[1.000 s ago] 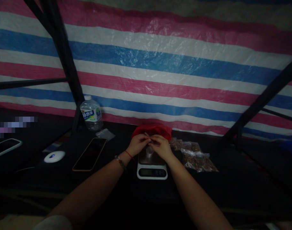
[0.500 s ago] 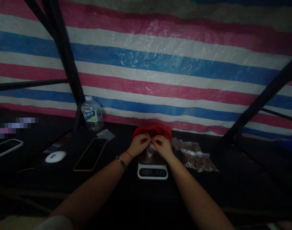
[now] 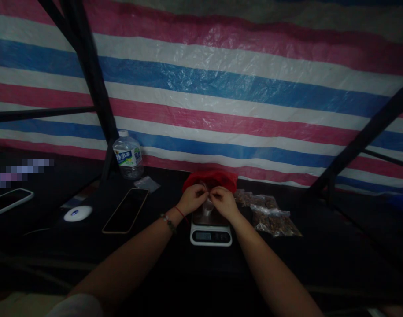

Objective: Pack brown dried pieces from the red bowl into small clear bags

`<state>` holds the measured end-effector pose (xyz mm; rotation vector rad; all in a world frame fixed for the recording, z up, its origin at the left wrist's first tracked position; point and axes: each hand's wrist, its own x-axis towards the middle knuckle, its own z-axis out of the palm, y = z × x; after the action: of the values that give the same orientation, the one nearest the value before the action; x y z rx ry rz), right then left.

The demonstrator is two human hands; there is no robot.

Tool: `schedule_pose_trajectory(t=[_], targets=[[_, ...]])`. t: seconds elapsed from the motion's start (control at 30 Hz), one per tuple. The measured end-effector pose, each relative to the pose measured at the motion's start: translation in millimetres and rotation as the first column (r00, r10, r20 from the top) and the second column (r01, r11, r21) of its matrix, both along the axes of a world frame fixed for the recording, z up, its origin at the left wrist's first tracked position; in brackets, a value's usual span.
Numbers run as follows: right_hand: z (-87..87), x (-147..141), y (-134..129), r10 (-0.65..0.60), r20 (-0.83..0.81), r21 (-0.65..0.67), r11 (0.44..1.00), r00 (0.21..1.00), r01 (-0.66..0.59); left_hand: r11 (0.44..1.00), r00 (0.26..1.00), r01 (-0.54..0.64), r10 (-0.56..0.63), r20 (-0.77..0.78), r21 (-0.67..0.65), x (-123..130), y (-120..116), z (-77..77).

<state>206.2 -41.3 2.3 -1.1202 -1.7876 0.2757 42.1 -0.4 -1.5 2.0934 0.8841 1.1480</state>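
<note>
Both hands over the scale [image 3: 211, 242], fingertips nearly meeting. Left hand [image 3: 192, 198] and right hand [image 3: 223, 203] both pinching, thumbs against forefingers, apparently on a thin clear plastic piece [image 3: 205, 186] — too dim and small to be sure what it is. Small clear container [image 3: 207, 208] just below the fingertips, over the scale's dark plate. Scale is white at the front edge, display facing the person, digits unreadable. Left wrist has a red cord [image 3: 180, 212] and a beaded bracelet [image 3: 168, 223].

Red bag [image 3: 217, 177] right behind the hands, mouth toward the person. Right of the right hand: filled clear bags [image 3: 275, 221] with brown bits, more of them in a row behind, all lying on the black surface [image 3: 175, 281].

Left side — phone [image 3: 127, 211] lying flat, screen dark; flat clear packet [image 3: 147, 184] beyond it; labelled bottle [image 3: 128, 156] upright near the dark pole [image 3: 94, 79]. White oval device [image 3: 78, 213] farther left, second phone [image 3: 10, 202] at the edge. Striped sheet [image 3: 234, 83] hangs behind everything.
</note>
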Motion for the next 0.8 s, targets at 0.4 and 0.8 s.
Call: schedule_pose_trajectory(t=[0.4,0.8], targets=[[0.1,-8.3,0.8,-0.207,0.016,0.048,0.977,0.978,0.206,1.0,0.996,-0.005,0.005,0.086,0.002,3.4,-0.3,-0.9],[6.1,-9.9,-7.1,-0.14,0.186,0.101,0.987,0.972,0.123,0.987,0.992,-0.072,0.086,-0.092,0.146,3.2,-4.8,5.1]])
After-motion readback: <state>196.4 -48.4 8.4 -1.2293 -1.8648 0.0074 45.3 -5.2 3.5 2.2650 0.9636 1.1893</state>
